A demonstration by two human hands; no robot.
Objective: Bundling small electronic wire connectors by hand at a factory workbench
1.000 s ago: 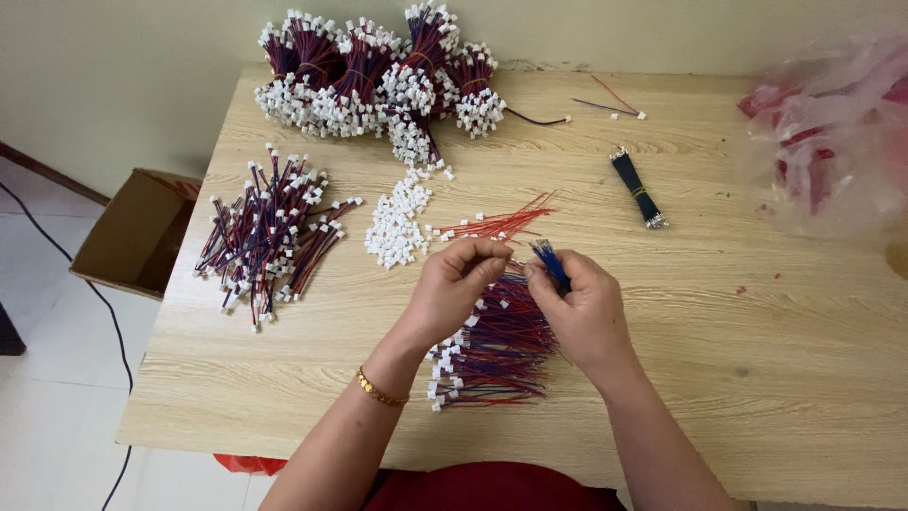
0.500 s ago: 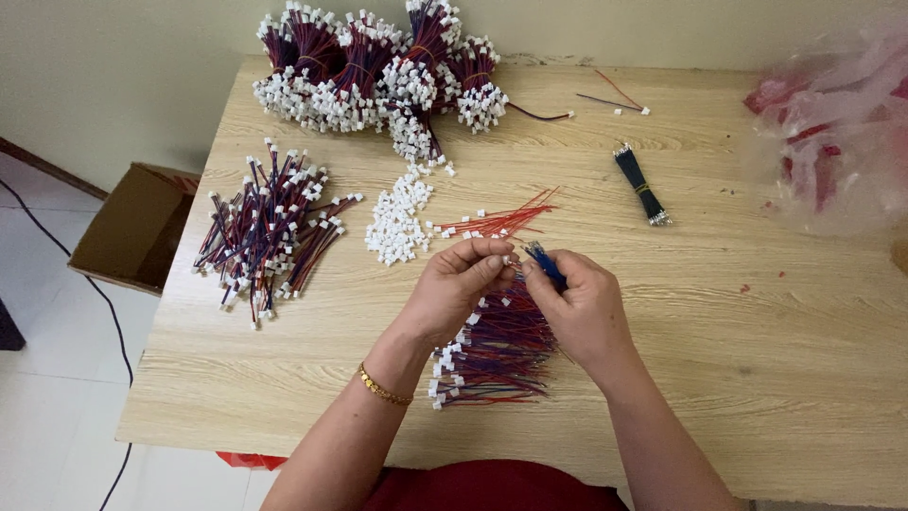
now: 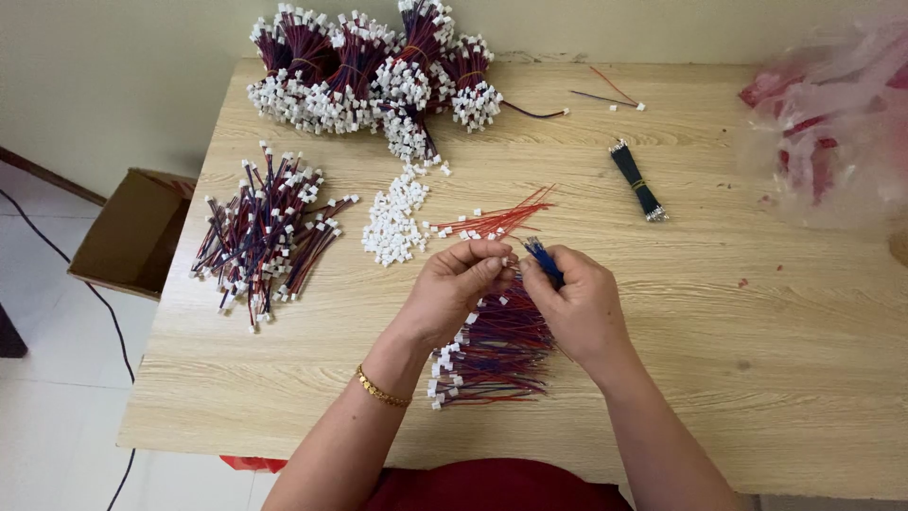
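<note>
Hands meet above the near middle of the wooden table [image 3: 776,378], which serves as landmark for all positions. The left hand [image 3: 459,289] is curled nearly closed, its fingertips pinching something small and pale, too small to identify. The right hand [image 3: 577,303] is likewise closed, gripping a few blue wires [image 3: 542,257] between thumb and fingers; these wires project from the fist toward the table's far edge, tilted slightly leftward. Directly beneath both hands, on the table's near middle, lies a pile of red-and-blue wires with white plugs [image 3: 492,355], its long axis running left to right, plugs at the left end. Just beyond the hands lie loose red wires [image 3: 492,222] and a heap of white plugs [image 3: 392,222]. A second wire pile [image 3: 265,232] lies at the table's left, tied bundles [image 3: 369,71] at its far edge, and a black wire bundle [image 3: 637,180] right of centre.
</note>
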